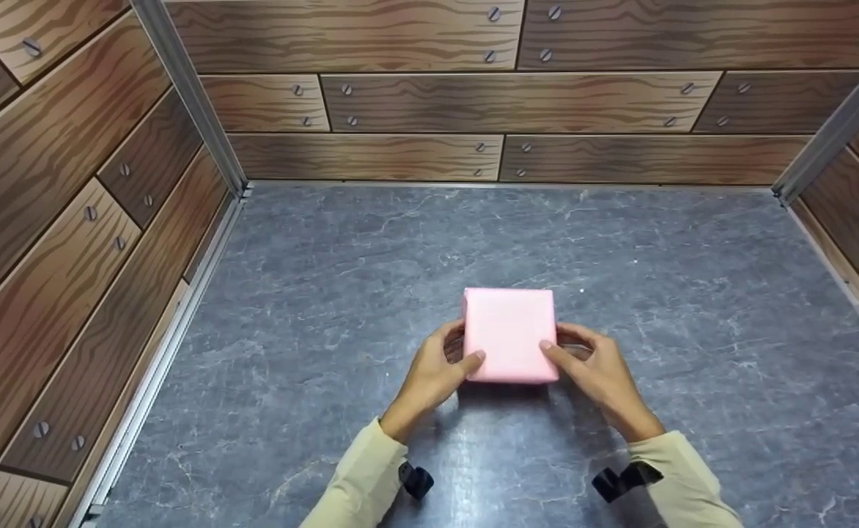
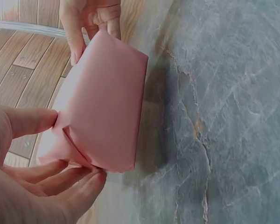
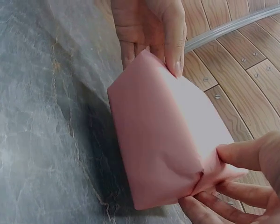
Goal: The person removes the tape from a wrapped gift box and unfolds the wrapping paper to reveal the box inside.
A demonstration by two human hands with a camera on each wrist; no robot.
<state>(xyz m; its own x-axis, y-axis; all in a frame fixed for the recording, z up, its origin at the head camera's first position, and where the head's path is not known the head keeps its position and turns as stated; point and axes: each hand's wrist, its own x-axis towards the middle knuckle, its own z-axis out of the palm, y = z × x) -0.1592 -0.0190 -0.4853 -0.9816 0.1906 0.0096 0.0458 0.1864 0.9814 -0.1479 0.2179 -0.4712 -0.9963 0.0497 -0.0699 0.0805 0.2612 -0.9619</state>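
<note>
A box wrapped in pink paper point(image 1: 511, 334) is held between both hands over the grey marbled surface. On its left side my left hand point(image 1: 433, 370) grips it, thumb on the top face near the front corner and fingers along the side. My right hand point(image 1: 602, 370) grips the opposite side in the same way. In the left wrist view, the pink box point(image 2: 102, 102) shows a folded paper flap at the end by the left fingers. Another paper fold shows on the pink box point(image 3: 154, 135) in the right wrist view, beside the right fingers. Its underside is hidden.
The grey marbled surface point(image 1: 327, 293) spreads around the hands. Wood-plank-patterned panels stand at the back point(image 1: 429, 103), left point(image 1: 70, 257) and right. Metal corner posts point(image 1: 195, 95) join them. Black straps with small devices point(image 1: 416, 480) sit on both wrists, over pale sleeves.
</note>
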